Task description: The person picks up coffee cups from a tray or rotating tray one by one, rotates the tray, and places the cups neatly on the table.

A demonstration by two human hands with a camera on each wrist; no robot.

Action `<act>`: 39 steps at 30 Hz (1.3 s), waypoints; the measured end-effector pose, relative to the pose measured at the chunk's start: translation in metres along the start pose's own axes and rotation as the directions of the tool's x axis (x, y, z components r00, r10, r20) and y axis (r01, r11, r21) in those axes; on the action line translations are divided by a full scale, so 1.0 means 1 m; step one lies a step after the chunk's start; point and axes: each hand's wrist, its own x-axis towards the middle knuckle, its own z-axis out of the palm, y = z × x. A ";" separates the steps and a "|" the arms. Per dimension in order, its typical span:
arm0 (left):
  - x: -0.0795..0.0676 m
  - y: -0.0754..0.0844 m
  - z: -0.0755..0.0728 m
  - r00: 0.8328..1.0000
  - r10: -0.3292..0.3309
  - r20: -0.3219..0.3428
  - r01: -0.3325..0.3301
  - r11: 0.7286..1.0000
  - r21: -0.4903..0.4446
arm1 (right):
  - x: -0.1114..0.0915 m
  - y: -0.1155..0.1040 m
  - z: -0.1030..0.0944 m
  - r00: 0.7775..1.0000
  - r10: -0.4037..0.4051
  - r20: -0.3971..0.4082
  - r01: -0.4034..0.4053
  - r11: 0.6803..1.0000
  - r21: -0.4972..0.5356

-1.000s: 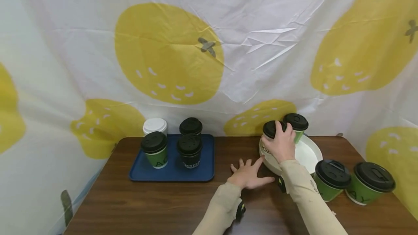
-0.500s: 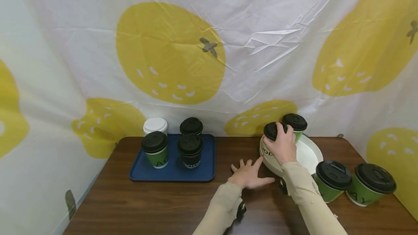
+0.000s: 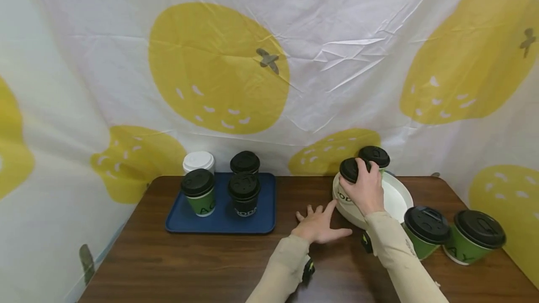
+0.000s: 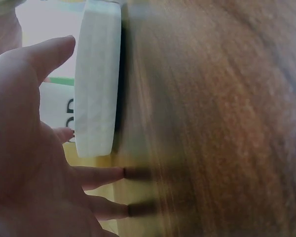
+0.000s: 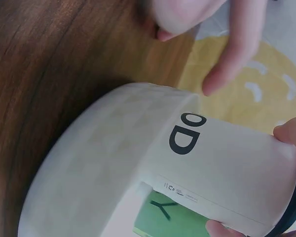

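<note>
My right hand (image 3: 365, 188) grips a white paper coffee cup (image 5: 227, 168) with a black lid from above, fingers round its upper part. The cup stands upright at the left side of a round white dish (image 3: 397, 200), its base hidden behind the dish's wall. Behind it in the dish is a green coffee cup (image 3: 374, 154) with a black lid, partly covered by my right hand. Left of the dish, my left hand (image 3: 318, 227) spreads its fingers low over the table, holding nothing. In the left wrist view, its fingertips reach toward the dish's outer wall (image 4: 98, 84).
A blue tray (image 3: 263, 221) at left carries a white-lidded cup (image 3: 199, 160), a green cup (image 3: 200, 195) and two black cups (image 3: 244, 195). Two large green cups (image 3: 425, 233) stand right of my right forearm. A lemon-print cloth (image 3: 320, 97) hangs behind the table (image 3: 189, 265).
The green cup in the dish has shifted slightly left, closer behind the white cup. My right hand keeps its grip on the white cup; my left hand has stayed almost still.
</note>
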 end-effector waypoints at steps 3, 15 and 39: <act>-0.004 0.004 -0.003 1.000 -0.007 -0.004 0.007 1.000 0.007 | -0.005 -0.001 -0.007 0.999 -0.029 -0.040 0.030 1.000 0.004; -0.002 0.002 0.002 1.000 0.001 -0.006 0.000 0.999 0.051 | -0.028 -0.001 -0.024 0.994 -0.072 -0.083 0.071 0.997 -0.010; -0.003 0.003 0.000 0.999 0.040 -0.036 -0.038 0.997 0.069 | -0.082 0.003 -0.056 0.963 -0.162 -0.215 0.142 0.984 -0.107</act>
